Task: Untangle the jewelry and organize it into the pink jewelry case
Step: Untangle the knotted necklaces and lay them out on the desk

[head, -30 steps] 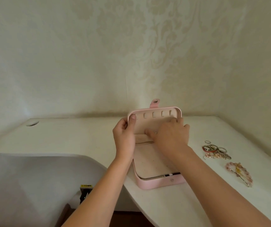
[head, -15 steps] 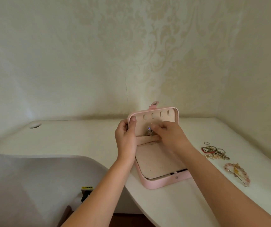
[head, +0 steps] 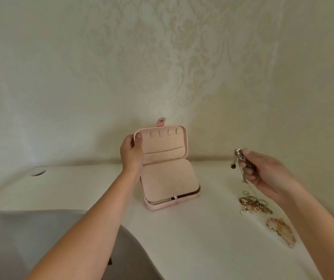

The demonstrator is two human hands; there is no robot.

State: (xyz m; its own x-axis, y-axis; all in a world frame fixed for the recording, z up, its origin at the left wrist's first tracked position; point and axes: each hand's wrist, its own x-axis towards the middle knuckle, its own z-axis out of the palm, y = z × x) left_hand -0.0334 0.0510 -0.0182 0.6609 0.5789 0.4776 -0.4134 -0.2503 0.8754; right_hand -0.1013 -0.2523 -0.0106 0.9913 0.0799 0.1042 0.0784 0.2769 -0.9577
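Observation:
The pink jewelry case (head: 190,196) stands open on the white desk, its lid upright with several small hooks and a pocket inside. My left hand (head: 131,152) grips the lid's left edge, thumb on the inner rim. My right hand (head: 263,170) is raised to the right of the case and pinches a silvery tangle of jewelry (head: 240,158), with thin pieces dangling below the fingers. Below that hand, a pile of rings and chains (head: 253,205) lies on the desk. A pale pink beaded piece (head: 281,231) lies nearer to me.
The white desk (head: 192,239) has a curved front edge on the left and a round cable hole (head: 38,172) at its far left. A patterned wall rises right behind the case.
My right hand has pulled a silvery tangle out of the lid's pocket and swung it right, above the pile. My left hand keeps hold of the lid.

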